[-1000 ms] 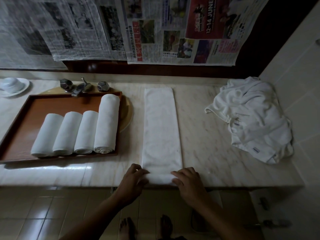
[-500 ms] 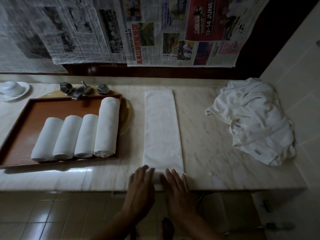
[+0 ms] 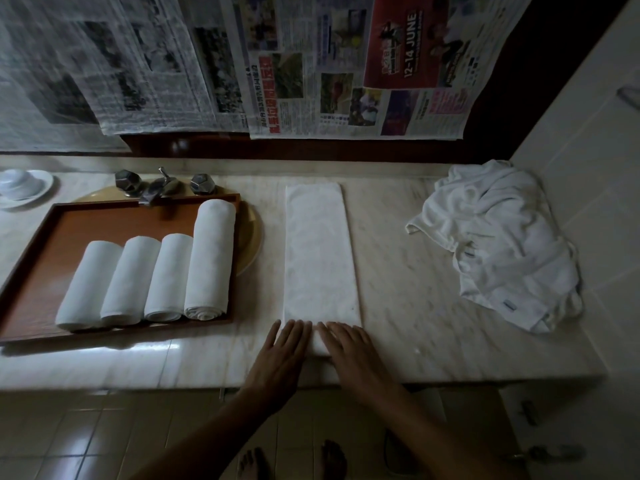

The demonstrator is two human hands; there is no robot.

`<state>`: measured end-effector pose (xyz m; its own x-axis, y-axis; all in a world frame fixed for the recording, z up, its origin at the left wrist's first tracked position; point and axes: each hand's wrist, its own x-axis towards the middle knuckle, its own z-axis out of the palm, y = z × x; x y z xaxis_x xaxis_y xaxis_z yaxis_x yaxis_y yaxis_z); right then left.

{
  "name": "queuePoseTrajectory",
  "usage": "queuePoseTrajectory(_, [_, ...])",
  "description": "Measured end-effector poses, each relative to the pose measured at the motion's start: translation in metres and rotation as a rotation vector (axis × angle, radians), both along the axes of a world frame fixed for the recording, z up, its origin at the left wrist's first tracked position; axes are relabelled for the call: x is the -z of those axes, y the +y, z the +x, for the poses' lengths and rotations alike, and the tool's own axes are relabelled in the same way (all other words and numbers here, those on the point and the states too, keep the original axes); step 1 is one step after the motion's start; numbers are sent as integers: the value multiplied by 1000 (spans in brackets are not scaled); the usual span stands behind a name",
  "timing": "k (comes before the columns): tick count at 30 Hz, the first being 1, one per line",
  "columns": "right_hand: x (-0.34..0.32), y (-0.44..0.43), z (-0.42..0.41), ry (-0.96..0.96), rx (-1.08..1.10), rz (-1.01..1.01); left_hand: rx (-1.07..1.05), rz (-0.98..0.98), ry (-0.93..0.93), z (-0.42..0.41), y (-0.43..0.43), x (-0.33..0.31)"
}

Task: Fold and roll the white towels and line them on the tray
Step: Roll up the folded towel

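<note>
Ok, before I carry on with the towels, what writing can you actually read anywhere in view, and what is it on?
"12-14 JUNE": white letters on the red advert in the newspaper hung on the wall.
Other newspaper sheets: headlines and columns too blurred to read.
Small tag on the heap of towels: too small to read.

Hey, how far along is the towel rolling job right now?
Done: four rolls lie side by side on the tray. In hand: the left hand and right hand press flat on the near end of a folded towel, its roll apparently just begun. Left: finishing that roll, placing it, then the heap of loose towels at the right.
</note>
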<state>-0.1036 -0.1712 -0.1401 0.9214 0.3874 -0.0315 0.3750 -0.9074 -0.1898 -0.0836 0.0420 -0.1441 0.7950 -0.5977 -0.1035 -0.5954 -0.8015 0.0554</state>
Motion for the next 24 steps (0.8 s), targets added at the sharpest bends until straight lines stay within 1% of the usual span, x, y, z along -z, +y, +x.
queuePoseTrajectory(4, [0,-12,-1,-11,-52,54,37,45,71,7,23,-1])
queuePoseTrajectory(6, [-4,-17,-5,45,-65,75,48,74,151,1,32,-2])
queuePoseTrajectory(8, [-10,-17,-12,96,-59,125,60,49,154,-9,38,-4])
queuePoseTrajectory(10, [-18,-19,-20,227,15,226,37,-40,158,-21,40,-6])
queuePoseTrajectory(11, [-19,-21,-23,264,45,281,18,-116,165,-25,41,-8])
queuePoseTrajectory(13, [-21,-24,-24,294,68,366,-31,-279,206,-28,42,-10])
queuePoseTrajectory(16, [-20,-27,-20,332,112,467,-142,-390,280,-25,44,-7])
queuePoseTrajectory(19, [-22,-28,-12,301,171,413,-274,-429,371,-18,40,-10])
queuePoseTrajectory(22, [-25,-20,-11,246,212,314,-336,-401,430,-10,34,-19])
queuePoseTrajectory(24, [-23,-11,-17,37,217,195,-374,-366,459,-2,31,-25])
